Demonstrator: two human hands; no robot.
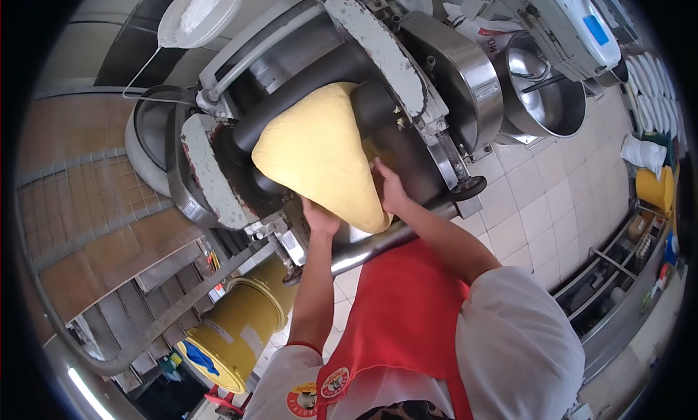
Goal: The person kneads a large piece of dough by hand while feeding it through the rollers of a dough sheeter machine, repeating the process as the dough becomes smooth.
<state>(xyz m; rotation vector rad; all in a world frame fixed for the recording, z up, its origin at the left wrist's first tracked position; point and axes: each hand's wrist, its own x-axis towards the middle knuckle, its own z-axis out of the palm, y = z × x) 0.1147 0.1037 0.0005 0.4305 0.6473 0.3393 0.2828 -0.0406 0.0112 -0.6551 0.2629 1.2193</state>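
Two bare hands are on one big piece of yellow dough point(316, 147), and it sits right in the centre of the frame, just above the middle. The left hand point(320, 218) has the dough's lower left edge, its fingers running out of sight beneath; the right hand point(391, 191) is at the lower right edge, thumb side up, part of its grip hidden by the dough. So both are holding, the dough spanning the gap between them, its bulk above the wrists and one rounded tip dipping between the forearms.

The dough is smooth, matte and soft-looking, a thick folded triangle with rounded corners. Its upper end lies over a dark, smooth roller point(291, 93) of the machine. Two side plates flank it, pale paint chipped and flaking: one upper plate point(374, 49) at top centre, one lower plate point(218, 174) at left. Two dark round knobs too, a right knob point(469, 188) and a left knob point(292, 276). A shiny rounded metal bar point(363, 251) crosses below the hands.

Upper left, one white dish point(167, 20) carries white powder point(203, 7). Upper right, one polished steel bowl point(567, 111). Lower left, one yellow plastic drum point(236, 325); bottom centre, one red cloth apron point(400, 304).
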